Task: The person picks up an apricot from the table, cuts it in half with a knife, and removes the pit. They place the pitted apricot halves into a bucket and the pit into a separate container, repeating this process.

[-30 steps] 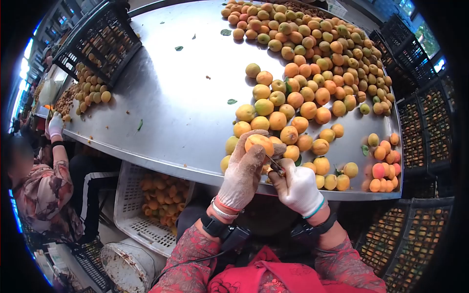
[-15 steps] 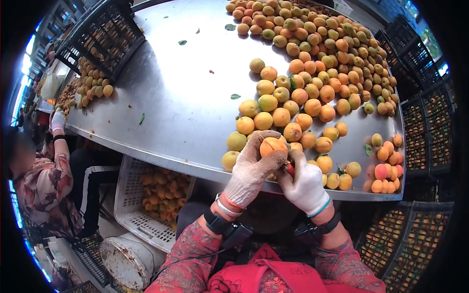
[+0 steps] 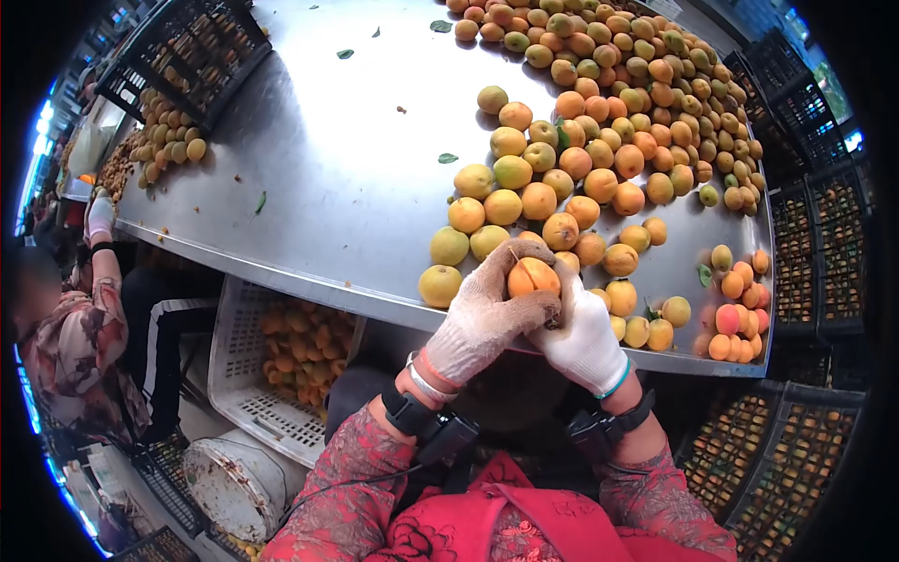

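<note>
Just over the table's front edge, my left hand [image 3: 492,304], in a brown-stained white knit glove, is closed around an orange apricot [image 3: 534,278]. A thin cut line runs over the fruit's skin. My right hand [image 3: 585,337], in a cleaner white glove, presses against the fruit's right side with curled fingers, partly hidden behind it. The red tool handle seen earlier in that hand does not show now. Beyond the hands, loose apricots [image 3: 538,200] lie on the metal table [image 3: 318,187], the nearest almost touching my gloves.
A smaller group of redder apricots [image 3: 740,314] lies at the right corner. A black crate [image 3: 187,61] tips fruit out at upper left. Below the edge stands a white crate [image 3: 281,417] of apricots, beside a white bucket [image 3: 234,487]. A co-worker [image 3: 70,328] sits left; filled crates [image 3: 791,459] stand right.
My right hand has turned and closed in against the apricot, and the red handle has gone out of sight. The fruit and both hands have shifted slightly right in the view.
</note>
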Demonstrator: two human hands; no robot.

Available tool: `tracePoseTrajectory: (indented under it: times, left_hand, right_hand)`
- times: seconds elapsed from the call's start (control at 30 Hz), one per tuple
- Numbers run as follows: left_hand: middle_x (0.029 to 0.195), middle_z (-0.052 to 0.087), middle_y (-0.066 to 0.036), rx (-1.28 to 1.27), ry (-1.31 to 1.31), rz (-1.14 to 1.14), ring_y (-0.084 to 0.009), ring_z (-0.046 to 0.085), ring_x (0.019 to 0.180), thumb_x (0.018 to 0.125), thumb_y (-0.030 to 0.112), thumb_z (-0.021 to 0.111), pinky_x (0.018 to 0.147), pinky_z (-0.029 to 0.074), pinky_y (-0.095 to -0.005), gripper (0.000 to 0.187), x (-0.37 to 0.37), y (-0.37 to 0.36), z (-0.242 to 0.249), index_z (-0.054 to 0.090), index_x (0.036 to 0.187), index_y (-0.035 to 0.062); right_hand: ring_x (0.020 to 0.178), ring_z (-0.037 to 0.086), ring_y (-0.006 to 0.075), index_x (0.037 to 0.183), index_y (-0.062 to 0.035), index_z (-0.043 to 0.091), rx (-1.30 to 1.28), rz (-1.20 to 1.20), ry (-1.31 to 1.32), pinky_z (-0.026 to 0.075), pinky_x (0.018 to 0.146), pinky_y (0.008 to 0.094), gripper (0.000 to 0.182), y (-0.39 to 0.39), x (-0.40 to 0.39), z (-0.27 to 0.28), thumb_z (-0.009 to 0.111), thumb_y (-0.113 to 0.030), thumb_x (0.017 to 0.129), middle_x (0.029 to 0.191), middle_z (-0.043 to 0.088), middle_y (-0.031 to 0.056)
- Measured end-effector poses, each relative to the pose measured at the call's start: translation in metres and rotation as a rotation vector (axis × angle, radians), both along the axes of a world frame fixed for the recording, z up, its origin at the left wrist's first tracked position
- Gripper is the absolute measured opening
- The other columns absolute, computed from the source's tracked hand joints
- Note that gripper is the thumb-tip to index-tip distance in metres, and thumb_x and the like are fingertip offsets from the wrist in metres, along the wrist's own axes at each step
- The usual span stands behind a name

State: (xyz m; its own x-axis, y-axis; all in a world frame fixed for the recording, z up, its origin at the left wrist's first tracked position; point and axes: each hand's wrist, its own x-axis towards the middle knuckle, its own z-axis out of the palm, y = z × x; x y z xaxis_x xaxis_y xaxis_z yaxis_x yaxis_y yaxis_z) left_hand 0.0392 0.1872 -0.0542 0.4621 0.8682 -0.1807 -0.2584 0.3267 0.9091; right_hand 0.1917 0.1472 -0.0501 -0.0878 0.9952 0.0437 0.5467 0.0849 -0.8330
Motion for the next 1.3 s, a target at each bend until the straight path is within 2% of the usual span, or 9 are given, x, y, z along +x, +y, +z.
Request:
tracePoseTrajectory:
  times: [0.3,0.63,0.73,0.8,0.9,0.97,1.17,1.2,1.3]
  left_hand:
    - [0.101,0.058,-0.004,-0.053,-0.116,0.036,-0.0094,0.057,0.089,0.080,0.005,0.069,0.079,0.051,-0.0249,0.039,0.003,-0.001,-0.009,0.056,0.117,0.0041]
    - [0.104,0.059,-0.004,-0.095,-0.236,0.096,-0.0111,0.057,0.095,0.077,0.000,0.064,0.083,0.050,-0.0265,0.047,0.006,-0.002,-0.015,0.053,0.123,0.0034]
    - [0.110,0.058,-0.005,-0.147,-0.317,0.091,-0.0113,0.057,0.098,0.078,-0.002,0.061,0.084,0.050,-0.0264,0.050,0.001,-0.003,-0.011,0.051,0.126,0.0035]
    - [0.114,0.057,-0.006,-0.217,-0.369,0.074,-0.0116,0.057,0.100,0.078,-0.003,0.059,0.084,0.050,-0.0263,0.050,-0.002,-0.003,-0.008,0.050,0.127,0.0037]
    - [0.123,0.054,-0.009,-0.238,-0.435,0.026,-0.0170,0.057,0.107,0.080,-0.003,0.057,0.090,0.048,-0.0285,0.050,-0.003,-0.002,-0.007,0.048,0.129,0.0043]
    - [0.132,0.052,-0.013,-0.406,-0.774,0.041,-0.0255,0.054,0.121,0.087,0.002,0.058,0.102,0.045,-0.0350,0.045,0.000,-0.003,-0.012,0.047,0.130,0.0040]
    - [0.146,0.040,-0.024,-0.315,-0.828,0.128,-0.0343,0.040,0.136,0.100,0.026,0.053,0.115,0.031,-0.0459,0.050,0.006,0.003,-0.010,0.037,0.142,0.0034]
    - [0.146,0.040,-0.024,-0.313,-0.826,0.130,-0.0343,0.040,0.136,0.100,0.026,0.053,0.115,0.031,-0.0459,0.050,0.007,0.004,-0.011,0.037,0.142,0.0034]
    - [0.147,0.039,-0.025,-0.313,-0.878,0.124,-0.0358,0.039,0.137,0.102,0.029,0.050,0.115,0.030,-0.0477,0.054,0.008,0.005,-0.012,0.032,0.146,0.0029]
  right_hand:
    - [0.101,0.063,0.0196,0.128,0.0018,0.052,-0.147,-0.007,0.285,0.049,0.090,0.0311,0.060,0.006,-0.005,0.011,0.071,-0.006,0.072,0.109,0.065,0.0142]
    - [0.118,0.057,0.0215,0.137,-0.0001,0.045,-0.183,0.067,0.384,0.047,0.099,0.0343,0.068,0.012,-0.005,0.012,0.076,-0.012,0.078,0.124,0.061,0.0149]
    - [0.094,0.065,0.0178,0.131,-0.0006,0.050,-0.115,-0.010,0.597,0.054,0.080,0.0301,0.058,0.012,-0.007,0.005,0.073,-0.009,0.079,0.111,0.064,0.0116]
    - [0.062,0.061,0.0113,0.123,-0.0018,0.054,-0.364,-0.149,0.761,0.049,0.052,0.0236,0.047,0.010,-0.003,0.007,0.070,-0.004,0.078,0.091,0.064,0.0073]
    - [0.044,0.048,0.0067,0.117,-0.0020,0.054,-0.454,-0.225,0.792,0.035,0.038,0.0201,0.041,0.009,-0.005,0.028,0.067,-0.001,0.078,0.076,0.060,0.0032]
    - [0.043,0.049,0.0085,0.119,-0.0002,0.052,-0.446,-0.209,0.809,0.036,0.037,0.0218,0.043,0.008,0.000,0.026,0.067,-0.001,0.079,0.074,0.060,0.0029]
    - [0.091,0.059,0.0112,0.123,0.0044,0.050,0.070,-0.200,0.434,0.050,0.079,0.0248,0.046,0.006,-0.003,0.005,0.069,0.001,0.081,0.105,0.062,0.0065]
    - [0.086,0.067,0.0173,0.126,0.0045,0.049,0.187,-0.156,0.396,0.053,0.076,0.0288,0.050,0.008,-0.004,-0.003,0.069,-0.001,0.081,0.100,0.066,0.0093]
    - [0.096,0.062,0.0129,0.126,0.0049,0.050,0.151,-0.081,0.139,0.051,0.086,0.0278,0.050,0.002,-0.005,0.010,0.070,0.000,0.081,0.106,0.066,0.0114]
